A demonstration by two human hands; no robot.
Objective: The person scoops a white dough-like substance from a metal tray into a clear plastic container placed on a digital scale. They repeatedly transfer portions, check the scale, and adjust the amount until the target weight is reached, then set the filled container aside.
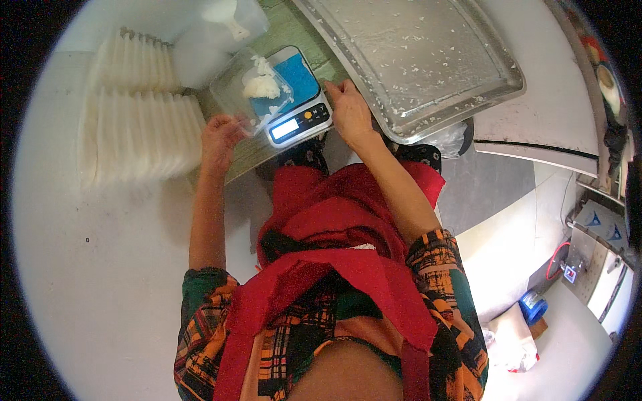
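Observation:
My left hand (224, 137) pinches the near left corner of a clear plastic container (231, 83). A lump of cooked white rice (261, 87) lies in it, with some rice toward its rim. The container sits tilted or off-centre over a digital kitchen scale (319, 115) with a blue top and a lit display. Right of the scale, close to its edge, is my right hand (351, 113). Its thumb stands apart from the fingers and I see nothing held; the fingertips are partly hidden beside the metal tray.
A big metal tray (414, 53) scattered with rice grains spans the upper right. Nested translucent containers (144, 130) stand in rows at left. Behind the scale, a white rice paddle (231, 23) rests by a pale tub (251, 17). The green worktop (314, 33) ends just before my body.

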